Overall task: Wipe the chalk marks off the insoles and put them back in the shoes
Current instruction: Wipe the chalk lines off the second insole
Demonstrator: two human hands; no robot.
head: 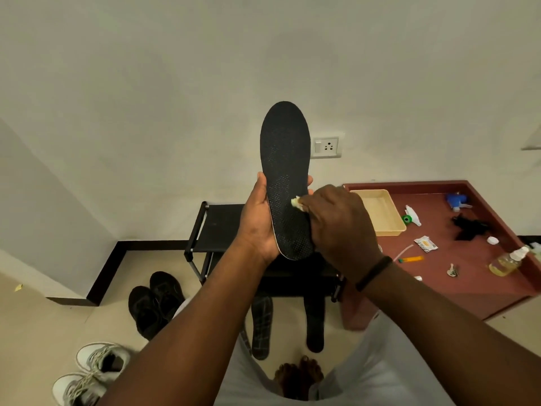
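White wall behind insole (pixel 285 177) in left hand (pixel 257 221) fingers, wipe (pixel 295 202) under right hand (pixel 342 227)

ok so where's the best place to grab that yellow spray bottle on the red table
Probably round the body of the spray bottle, coming from above. It lies tipped on its side on the red table, white nozzle pointing up-right toward the rim, so the wider amber body gives the steadier grip.

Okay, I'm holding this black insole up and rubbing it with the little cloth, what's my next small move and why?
Probably draw the cloth down toward the heel. The left hand holds the black insole upright, the right hand presses the cloth at mid-length, and the heel part beneath that hand is hidden, so it cannot yet be judged clean.
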